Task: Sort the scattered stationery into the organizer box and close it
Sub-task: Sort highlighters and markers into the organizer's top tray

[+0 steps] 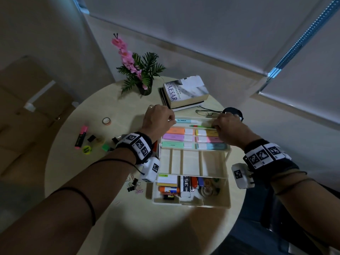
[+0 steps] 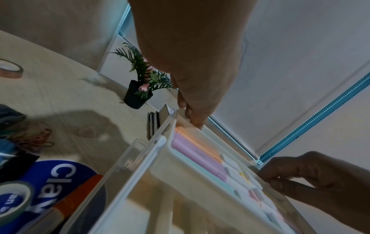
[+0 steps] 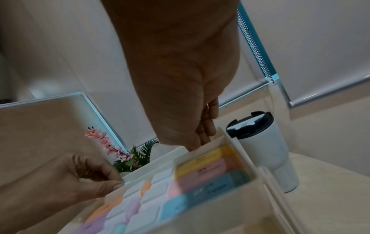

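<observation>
The white organizer box (image 1: pixel 228 199) stands open in tiers on the round table. Its top tray (image 1: pixel 193 146) holds pastel highlighters (image 1: pixel 175 138), and its middle tray (image 1: pixel 191 162) shows bare compartments. My left hand (image 1: pixel 173 121) is at the far-left corner of the top tray, thumb and finger pinching the end of a light-blue pen (image 1: pixel 184 120). My right hand (image 1: pixel 215 127) is at the far-right corner, fingers (image 3: pixel 202 139) reaching down onto a green pen (image 1: pixel 200 126). A pink highlighter (image 1: pixel 81 138), a tape roll (image 1: pixel 106 120) and binder clips (image 1: pixel 133 184) lie loose at the left.
A potted plant (image 1: pixel 141 76), stacked books (image 1: pixel 185 92) and glasses (image 1: pixel 206 113) sit behind the box. A white tumbler (image 3: pixel 264 152) stands at its far right. A round yellow-green item (image 1: pixel 87 149) and a small green block (image 1: pixel 106 147) lie near the highlighter.
</observation>
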A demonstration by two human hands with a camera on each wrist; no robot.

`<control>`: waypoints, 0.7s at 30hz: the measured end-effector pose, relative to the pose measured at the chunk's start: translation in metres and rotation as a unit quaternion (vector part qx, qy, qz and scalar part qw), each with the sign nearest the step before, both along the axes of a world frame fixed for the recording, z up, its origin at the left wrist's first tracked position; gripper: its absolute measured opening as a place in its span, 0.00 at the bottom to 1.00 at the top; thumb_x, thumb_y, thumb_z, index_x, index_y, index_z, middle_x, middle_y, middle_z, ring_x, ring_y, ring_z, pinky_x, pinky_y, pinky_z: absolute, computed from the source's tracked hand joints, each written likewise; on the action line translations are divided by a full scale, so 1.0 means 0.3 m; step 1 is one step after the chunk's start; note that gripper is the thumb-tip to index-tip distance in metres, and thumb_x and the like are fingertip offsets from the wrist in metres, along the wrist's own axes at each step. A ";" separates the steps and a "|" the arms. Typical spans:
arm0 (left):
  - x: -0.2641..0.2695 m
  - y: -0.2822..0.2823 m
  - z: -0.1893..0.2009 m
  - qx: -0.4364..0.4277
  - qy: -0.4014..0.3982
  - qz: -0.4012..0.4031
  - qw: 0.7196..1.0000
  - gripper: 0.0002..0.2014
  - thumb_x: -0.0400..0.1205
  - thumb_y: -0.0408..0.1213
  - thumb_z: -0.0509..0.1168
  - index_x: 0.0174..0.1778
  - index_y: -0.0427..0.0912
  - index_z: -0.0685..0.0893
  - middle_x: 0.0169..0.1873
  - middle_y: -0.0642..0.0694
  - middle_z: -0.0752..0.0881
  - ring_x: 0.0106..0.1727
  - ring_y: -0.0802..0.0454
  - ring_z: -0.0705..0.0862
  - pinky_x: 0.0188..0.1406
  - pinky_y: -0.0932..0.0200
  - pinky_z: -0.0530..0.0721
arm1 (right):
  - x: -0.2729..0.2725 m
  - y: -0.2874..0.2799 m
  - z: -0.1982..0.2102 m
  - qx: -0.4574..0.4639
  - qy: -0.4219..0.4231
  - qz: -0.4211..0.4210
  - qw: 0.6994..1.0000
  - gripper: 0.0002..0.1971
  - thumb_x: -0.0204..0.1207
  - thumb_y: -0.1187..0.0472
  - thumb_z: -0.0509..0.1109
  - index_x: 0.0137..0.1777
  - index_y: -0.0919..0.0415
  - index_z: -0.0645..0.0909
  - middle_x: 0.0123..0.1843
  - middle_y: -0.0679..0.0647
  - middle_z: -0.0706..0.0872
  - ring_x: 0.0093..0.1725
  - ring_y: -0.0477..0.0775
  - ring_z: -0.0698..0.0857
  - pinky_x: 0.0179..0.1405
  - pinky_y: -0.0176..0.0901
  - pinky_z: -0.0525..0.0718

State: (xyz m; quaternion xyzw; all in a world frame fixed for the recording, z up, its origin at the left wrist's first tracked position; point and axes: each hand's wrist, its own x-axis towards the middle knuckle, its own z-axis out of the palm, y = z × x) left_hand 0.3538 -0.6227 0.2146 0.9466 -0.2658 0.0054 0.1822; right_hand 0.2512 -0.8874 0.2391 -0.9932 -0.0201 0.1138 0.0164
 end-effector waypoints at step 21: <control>-0.126 0.838 -0.129 -0.117 0.130 0.074 0.982 0.07 0.81 0.32 0.76 0.51 0.47 0.88 0.44 0.54 0.83 0.40 0.50 0.84 0.44 0.49 0.87 | -0.068 0.718 -0.027 0.187 -0.069 0.162 0.966 0.06 0.76 0.68 0.70 0.46 0.61 0.88 0.45 0.59 0.87 0.42 0.62 0.87 0.40 0.52 0.84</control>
